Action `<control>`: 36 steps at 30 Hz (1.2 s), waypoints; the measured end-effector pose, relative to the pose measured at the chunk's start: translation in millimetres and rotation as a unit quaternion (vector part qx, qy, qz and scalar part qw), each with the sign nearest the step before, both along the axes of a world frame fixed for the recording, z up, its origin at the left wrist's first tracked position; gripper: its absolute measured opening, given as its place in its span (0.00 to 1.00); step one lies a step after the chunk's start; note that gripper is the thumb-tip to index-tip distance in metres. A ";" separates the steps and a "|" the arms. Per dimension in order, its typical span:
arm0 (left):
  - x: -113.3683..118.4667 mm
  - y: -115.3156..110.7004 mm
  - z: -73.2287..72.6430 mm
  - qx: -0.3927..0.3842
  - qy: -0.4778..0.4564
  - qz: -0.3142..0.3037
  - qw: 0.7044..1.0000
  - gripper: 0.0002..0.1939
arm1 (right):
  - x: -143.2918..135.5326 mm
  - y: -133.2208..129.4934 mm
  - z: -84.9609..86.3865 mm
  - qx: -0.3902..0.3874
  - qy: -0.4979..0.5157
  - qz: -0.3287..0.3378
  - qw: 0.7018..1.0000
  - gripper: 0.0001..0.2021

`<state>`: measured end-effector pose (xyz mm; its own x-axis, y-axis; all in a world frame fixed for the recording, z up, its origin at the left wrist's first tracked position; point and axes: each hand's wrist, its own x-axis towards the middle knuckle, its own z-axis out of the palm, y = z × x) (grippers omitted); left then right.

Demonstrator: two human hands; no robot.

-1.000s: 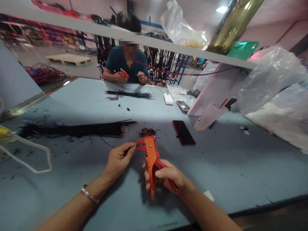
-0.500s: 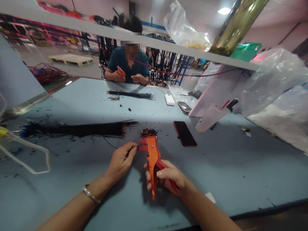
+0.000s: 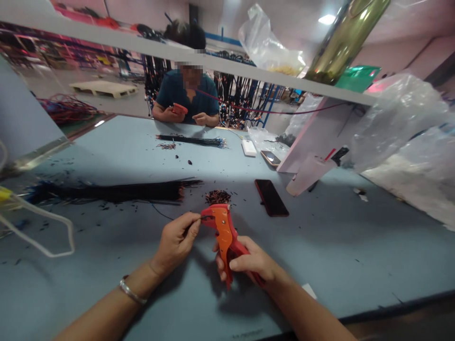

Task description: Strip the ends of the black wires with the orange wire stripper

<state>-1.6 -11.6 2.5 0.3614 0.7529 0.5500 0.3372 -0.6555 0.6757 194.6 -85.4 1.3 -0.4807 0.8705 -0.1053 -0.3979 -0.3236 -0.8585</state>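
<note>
Between thumb and fingers, my left hand [image 3: 179,239] pinches a thin black wire [image 3: 161,214], whose end is at the jaws of an orange and red wire stripper [image 3: 223,232]. My right hand [image 3: 249,263] is wrapped round the tool's handles, with its head pointing away from me. Just beyond the tool's head is a small pile of short black and copper-coloured offcuts [image 3: 217,196]. A long bundle of black wires [image 3: 131,191] lies across the table to the left of the pile.
A dark phone [image 3: 272,197] and a cup with a red straw [image 3: 309,175] are at the right. Across the blue table [image 3: 337,255], a person [image 3: 188,97] holds a red tool near a smaller wire bundle [image 3: 192,140]. A shelf [image 3: 227,64] spans above.
The tool's handles look closer together, and its head has tilted and dropped slightly. My left hand still holds the wire at the jaws. The other person's red tool has turned.
</note>
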 end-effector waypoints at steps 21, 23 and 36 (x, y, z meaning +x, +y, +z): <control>-0.1 -5.9 7.2 -0.008 -0.022 -0.022 0.999 0.10 | 0.8 -3.8 7.8 0.020 -0.045 -0.007 0.999 0.17; -0.3 -6.3 7.5 -0.006 -0.020 -0.021 1.000 0.10 | 0.4 -4.0 7.6 0.021 -0.044 -0.007 0.999 0.16; 2.2 -3.3 10.6 -0.068 0.002 -0.014 0.998 0.14 | -4.1 -5.6 2.1 -0.004 -0.067 -0.023 0.997 0.17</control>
